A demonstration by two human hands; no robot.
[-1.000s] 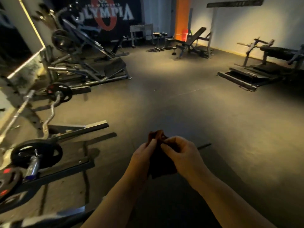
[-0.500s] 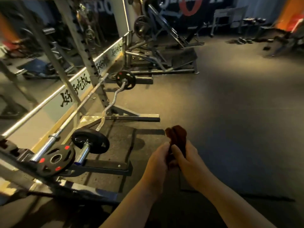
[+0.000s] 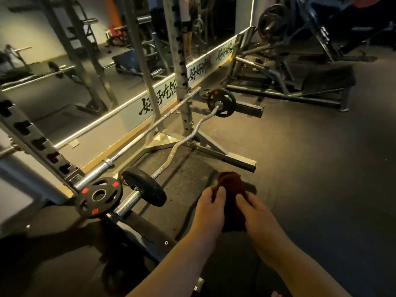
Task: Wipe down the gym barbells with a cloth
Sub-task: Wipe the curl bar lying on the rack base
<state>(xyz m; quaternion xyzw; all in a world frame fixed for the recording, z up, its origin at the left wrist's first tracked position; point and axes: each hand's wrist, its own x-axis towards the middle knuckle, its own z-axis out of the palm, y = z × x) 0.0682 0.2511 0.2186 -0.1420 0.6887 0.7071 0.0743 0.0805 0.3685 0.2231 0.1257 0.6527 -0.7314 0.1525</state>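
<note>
A dark red cloth (image 3: 231,185) is bunched between both hands at the lower middle of the head view. My left hand (image 3: 211,213) pinches its left side and my right hand (image 3: 256,217) grips its right side. A curved chrome barbell (image 3: 182,144) with a black plate at each end lies on the floor mat ahead and to the left, apart from my hands. Behind it a straight chrome barbell (image 3: 137,144) rests low on the rack, with a black plate with red marks (image 3: 98,197) at its near end.
A grey squat rack upright (image 3: 182,67) and its floor feet (image 3: 233,159) stand behind the bars. A wall mirror (image 3: 64,82) with a lettered strip runs along the left. A plate-loaded machine (image 3: 300,61) sits at the back right. Dark rubber floor (image 3: 321,168) spreads to the right.
The view has swung left from the open gym floor toward the rack, and the two barbells now lie closer and more central. Both hands still hold the cloth in front of me.
</note>
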